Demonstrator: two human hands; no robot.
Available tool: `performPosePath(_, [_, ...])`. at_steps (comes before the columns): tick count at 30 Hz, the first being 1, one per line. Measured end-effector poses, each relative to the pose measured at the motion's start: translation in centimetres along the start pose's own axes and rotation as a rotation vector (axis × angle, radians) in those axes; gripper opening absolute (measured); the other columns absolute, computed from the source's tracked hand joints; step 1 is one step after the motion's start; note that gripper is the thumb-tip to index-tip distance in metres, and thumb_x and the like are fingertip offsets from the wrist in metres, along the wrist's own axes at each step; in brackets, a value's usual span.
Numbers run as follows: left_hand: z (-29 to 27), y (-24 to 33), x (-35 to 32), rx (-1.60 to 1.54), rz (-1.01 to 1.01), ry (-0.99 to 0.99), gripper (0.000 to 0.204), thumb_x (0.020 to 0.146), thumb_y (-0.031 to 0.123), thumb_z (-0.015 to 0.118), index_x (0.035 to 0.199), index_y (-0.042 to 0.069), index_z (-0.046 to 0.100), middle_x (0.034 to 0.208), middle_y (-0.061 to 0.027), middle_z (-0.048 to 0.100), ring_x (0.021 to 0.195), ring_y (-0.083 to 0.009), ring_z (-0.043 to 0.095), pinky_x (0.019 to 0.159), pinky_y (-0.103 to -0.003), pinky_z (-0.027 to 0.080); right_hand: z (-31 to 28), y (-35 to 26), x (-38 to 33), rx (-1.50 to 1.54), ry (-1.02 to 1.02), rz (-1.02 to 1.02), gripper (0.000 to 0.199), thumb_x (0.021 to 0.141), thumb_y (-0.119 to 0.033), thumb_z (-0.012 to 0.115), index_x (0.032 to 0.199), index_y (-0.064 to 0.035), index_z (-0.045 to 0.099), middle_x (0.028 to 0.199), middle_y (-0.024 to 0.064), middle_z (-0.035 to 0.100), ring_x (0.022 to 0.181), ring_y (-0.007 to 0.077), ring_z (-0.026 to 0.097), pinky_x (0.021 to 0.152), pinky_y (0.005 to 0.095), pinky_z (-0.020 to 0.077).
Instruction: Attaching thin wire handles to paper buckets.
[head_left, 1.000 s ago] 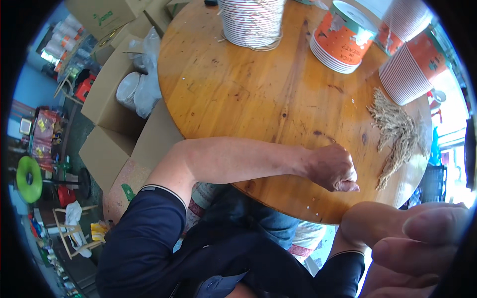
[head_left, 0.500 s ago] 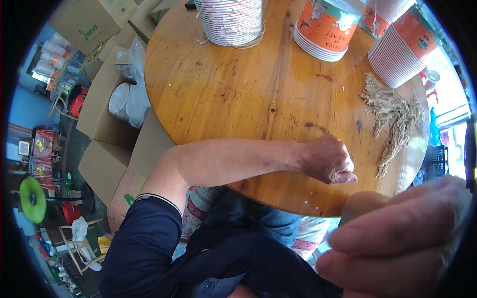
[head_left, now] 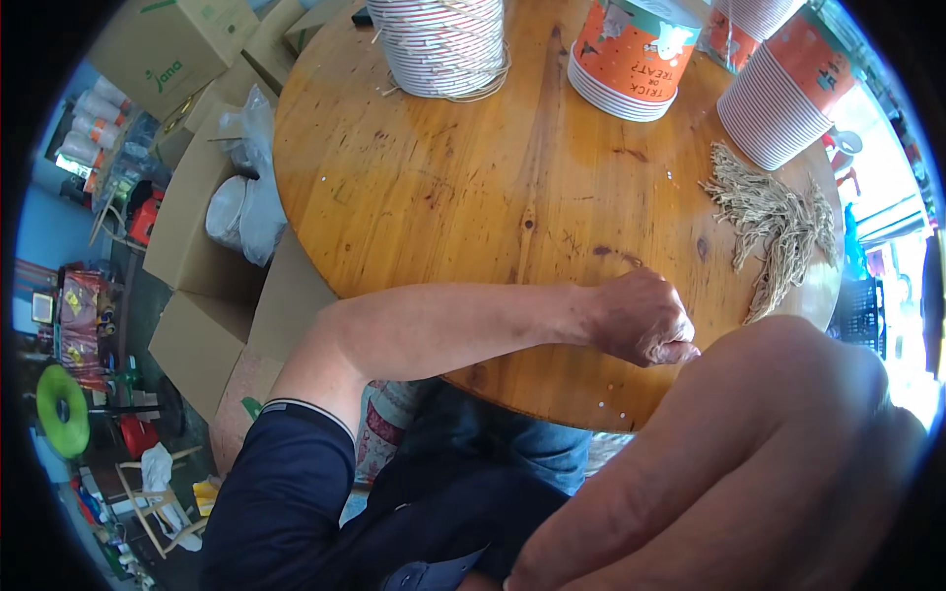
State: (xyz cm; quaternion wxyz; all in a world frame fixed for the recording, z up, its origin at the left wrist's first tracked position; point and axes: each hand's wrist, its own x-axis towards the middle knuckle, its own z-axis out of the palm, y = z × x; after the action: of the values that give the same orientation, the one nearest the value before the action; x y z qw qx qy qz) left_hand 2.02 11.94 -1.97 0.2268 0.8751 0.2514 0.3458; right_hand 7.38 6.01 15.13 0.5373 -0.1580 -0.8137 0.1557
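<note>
My left arm reaches across my body to the right. My left hand rests on the round wooden table near its front edge, fingers curled tight with the tips pinched together; nothing shows between them. A pile of dry straw-coloured fibres lies on the table just right of and beyond that hand. My right hand is very close to the camera and fills the lower right, blurred, fingers together. What it holds, if anything, is hidden.
Stacks of paper cups stand along the table's far side: a striped stack, an orange stack and a tilted stack. Open cardboard boxes and a plastic bag sit on the floor to the left.
My right hand has come up much closer to the camera and now covers more of the lower right. My left hand has stayed at the table's front edge.
</note>
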Motion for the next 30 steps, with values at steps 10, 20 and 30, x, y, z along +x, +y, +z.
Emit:
performPosePath(10, [-0.5, 1.2, 0.0, -0.131, -0.082, 0.135, 0.043, 0.094, 0.036, 0.066, 0.063, 0.006, 0.064, 0.067, -0.0178, 0.066, 0.065, -0.0419, 0.065, 0.064, -0.052, 0.051, -5.5, 3.2, 2.1, -0.056, -0.075, -0.045, 0.025, 0.097, 0.002, 0.049, 0.104, 0.0071, 0.073, 0.101, 0.0171, 0.074, 0.085, 0.0197, 0.071, 0.08, 0.0333, 0.0569])
performPosePath(20, [-2.0, 0.7, 0.8, 0.13, -0.079, -0.171, 0.044, 0.101, 0.039, 0.061, 0.072, 0.006, 0.07, 0.071, -0.0155, 0.07, 0.069, -0.0364, 0.07, 0.067, -0.048, 0.055, -1.5, 25.5, 10.9, -0.754, -0.04, -0.075, 0.026, 0.092, -0.02, 0.074, 0.109, 0.0, 0.075, 0.106, 0.0152, 0.075, 0.097, 0.0334, 0.073, 0.088, 0.0419, 0.0564])
performPosePath(30, [-2.5, 0.3, 0.6, 0.161, -0.075, -0.138, 0.046, 0.105, 0.038, 0.058, 0.075, 0.005, 0.066, 0.066, -0.013, 0.065, 0.064, -0.0322, 0.068, 0.065, -0.047, 0.056, 0.7, 29.5, 11.3, -0.66, -0.214, 0.022, 0.019, 0.091, -0.024, 0.077, 0.105, -0.0104, 0.079, 0.1, 0.0083, 0.076, 0.093, 0.0221, 0.075, 0.079, 0.0361, 0.0568])
